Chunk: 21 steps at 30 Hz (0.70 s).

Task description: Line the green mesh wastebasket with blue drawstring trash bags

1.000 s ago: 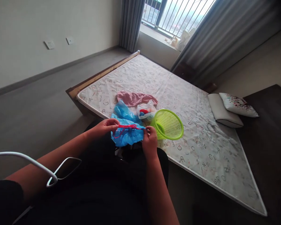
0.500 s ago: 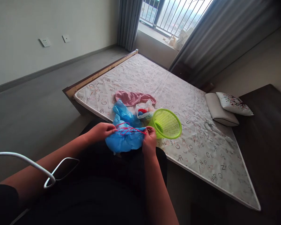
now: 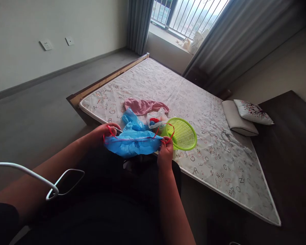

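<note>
A thin blue plastic drawstring bag [image 3: 134, 144] is stretched between my two hands above my lap. My left hand [image 3: 105, 132] grips its left end, with a loop of red drawstring [image 3: 110, 131] around the fingers. At the other end my right hand [image 3: 166, 149] pinches the bag's edge, and a second red loop rises from those fingers. Just beyond my right hand, a lime green mesh basket [image 3: 185, 134] leans tilted on the bed, its mouth facing right. More crumpled blue plastic [image 3: 132, 119] lies behind the stretched part.
On the mattress [image 3: 206, 177] lie a pink cloth [image 3: 142, 106] and a white plastic bag [image 3: 163, 117] holding red and blue items. Two pillows [image 3: 252, 112] rest at the far right. A white cable [image 3: 28, 173] hangs across my left forearm.
My hands have moved apart, the left one further left, pulling the blue bag's edge out straight. The red string, bunched in the middle before, now forms loops at both hands.
</note>
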Available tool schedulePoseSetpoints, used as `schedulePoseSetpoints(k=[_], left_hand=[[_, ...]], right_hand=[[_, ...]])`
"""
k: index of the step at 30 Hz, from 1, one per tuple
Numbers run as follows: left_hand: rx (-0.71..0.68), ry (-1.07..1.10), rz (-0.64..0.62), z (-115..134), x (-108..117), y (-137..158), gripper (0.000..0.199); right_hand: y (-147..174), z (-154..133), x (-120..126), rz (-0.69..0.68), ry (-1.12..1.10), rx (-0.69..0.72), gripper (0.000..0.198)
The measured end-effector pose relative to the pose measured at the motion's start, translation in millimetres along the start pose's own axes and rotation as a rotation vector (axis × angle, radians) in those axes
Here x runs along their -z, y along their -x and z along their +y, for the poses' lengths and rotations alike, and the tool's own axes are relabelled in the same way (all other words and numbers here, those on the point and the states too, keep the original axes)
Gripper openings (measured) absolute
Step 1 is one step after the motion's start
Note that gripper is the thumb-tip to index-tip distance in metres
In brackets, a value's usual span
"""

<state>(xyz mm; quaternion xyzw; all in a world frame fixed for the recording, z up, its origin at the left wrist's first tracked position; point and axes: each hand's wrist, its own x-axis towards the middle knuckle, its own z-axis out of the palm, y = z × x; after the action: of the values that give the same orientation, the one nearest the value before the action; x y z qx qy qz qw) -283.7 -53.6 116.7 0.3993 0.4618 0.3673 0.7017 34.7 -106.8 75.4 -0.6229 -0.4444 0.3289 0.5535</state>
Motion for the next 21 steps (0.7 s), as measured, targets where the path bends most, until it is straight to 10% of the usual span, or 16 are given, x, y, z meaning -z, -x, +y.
schedulePoseSetpoints(k=[6, 10, 14, 18, 21], left_hand=[[0.034, -0.541, -0.317, -9.7, -11.5, 2.4, 0.037], [-0.100, -0.475, -0.408, -20.6, -24.7, -2.5, 0.030], [-0.040, -0.152, -0.268, -25.9, -39.0, -4.8, 0.041], [0.050, 0.192, -0.097, -26.1, -52.6, -2.2, 0.047], [0.002, 0.233, -0.066, -22.5, -66.1, 4.4, 0.048]], right_hand=[[-0.3, -6.4, -3.3, -0.015, -0.279, -0.108, 0.036], [1.7, -14.7, -2.9, 0.084, -0.261, -0.057, 0.031], [17.8, -32.4, -0.1, 0.390, -0.020, 0.285, 0.015], [32.9, -45.6, -3.9, -0.049, 0.180, 0.624, 0.003], [31.3, -40.7, -16.5, -0.474, 0.394, 0.473, 0.011]])
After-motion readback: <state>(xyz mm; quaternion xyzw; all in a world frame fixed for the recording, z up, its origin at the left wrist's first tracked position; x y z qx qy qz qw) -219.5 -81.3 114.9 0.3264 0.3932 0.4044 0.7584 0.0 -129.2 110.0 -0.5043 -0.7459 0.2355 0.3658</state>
